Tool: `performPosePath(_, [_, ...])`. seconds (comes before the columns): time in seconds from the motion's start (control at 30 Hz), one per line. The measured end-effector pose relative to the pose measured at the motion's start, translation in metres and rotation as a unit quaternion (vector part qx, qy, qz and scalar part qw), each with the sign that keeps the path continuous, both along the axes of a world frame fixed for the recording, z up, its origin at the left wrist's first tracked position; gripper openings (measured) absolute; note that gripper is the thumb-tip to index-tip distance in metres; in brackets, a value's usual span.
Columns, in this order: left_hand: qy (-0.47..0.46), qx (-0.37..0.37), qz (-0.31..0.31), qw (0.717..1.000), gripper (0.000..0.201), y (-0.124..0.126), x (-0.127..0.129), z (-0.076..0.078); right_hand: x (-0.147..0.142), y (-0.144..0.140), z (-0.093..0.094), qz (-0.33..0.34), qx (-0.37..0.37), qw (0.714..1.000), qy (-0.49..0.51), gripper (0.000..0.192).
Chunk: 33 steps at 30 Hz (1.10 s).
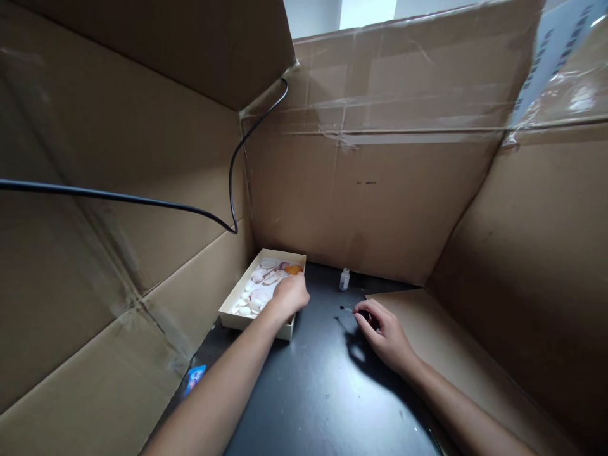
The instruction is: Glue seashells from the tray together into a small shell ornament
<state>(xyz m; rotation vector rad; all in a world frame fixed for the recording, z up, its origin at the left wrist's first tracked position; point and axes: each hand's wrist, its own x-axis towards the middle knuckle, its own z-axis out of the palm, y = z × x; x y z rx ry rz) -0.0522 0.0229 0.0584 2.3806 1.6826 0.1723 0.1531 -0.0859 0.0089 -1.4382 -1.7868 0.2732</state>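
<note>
My left hand [289, 295] is closed at the right side of a shallow cream box [228, 316]. Its fingertips are hidden, so what they grip cannot be made out. Inside the box lie white, shell-like pieces [244, 310] on a pale picture with reddish lines, and an orange piece [293, 269] just beyond my hand. My right hand [384, 329] pinches a thin, pale applicator [348, 310] with a small dark tip, above the black tabletop. Something dark shows between its fingers. A small clear bottle [344, 280] with a whitish label stands upright beyond my right hand.
Cardboard walls [375, 209] enclose the black table [294, 392] at the back and both sides. A black cable [180, 206] hangs across the left. A blue packet [194, 377] lies by the left edge. A flat cardboard flap [441, 335] lies along the right.
</note>
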Motion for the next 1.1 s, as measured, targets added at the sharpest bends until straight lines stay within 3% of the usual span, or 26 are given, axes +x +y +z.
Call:
performPosePath(0.17, [-0.013, -0.010, 0.002, 1.000, 0.038, -0.016, 0.022, 0.003, 0.000, 0.000, 0.000, 0.000, -0.001, 1.000, 0.002, 0.022])
performPosePath(0.4, [0.008, 0.010, -0.006, 1.000, 0.035, -0.020, 0.020, 0.011, 0.001, 0.001, -0.002, -0.001, 0.001, 1.000, 0.008, 0.023])
performPosePath(0.5, [0.002, 0.061, -0.055, 0.997, 0.034, -0.030, 0.021, 0.019, 0.002, 0.002, -0.001, -0.012, 0.001, 1.000, 0.023, 0.024])
performPosePath(0.6, [-0.032, 0.059, -0.181, 0.981, 0.028, -0.044, 0.026, 0.020, 0.004, 0.001, 0.000, -0.024, 0.018, 0.997, 0.068, 0.024])
performPosePath(0.67, [-0.060, 0.032, -0.228, 0.971, 0.026, -0.050, 0.029, 0.016, 0.006, 0.000, 0.001, -0.033, 0.041, 0.993, 0.105, 0.025])
performPosePath(0.8, [-0.119, -0.038, -0.266, 0.956, 0.035, -0.051, 0.031, 0.006, 0.005, -0.002, 0.001, -0.029, 0.071, 0.989, 0.129, 0.023])
performPosePath(0.9, [-0.159, -0.060, -0.272, 0.947, 0.037, -0.049, 0.031, 0.003, 0.002, -0.002, -0.001, -0.022, 0.042, 0.994, 0.100, 0.021])
performPosePath(1.1, [-0.153, -0.028, -0.257, 0.954, 0.036, -0.044, 0.031, 0.009, -0.001, -0.003, 0.002, -0.024, 0.036, 0.995, 0.086, 0.019])
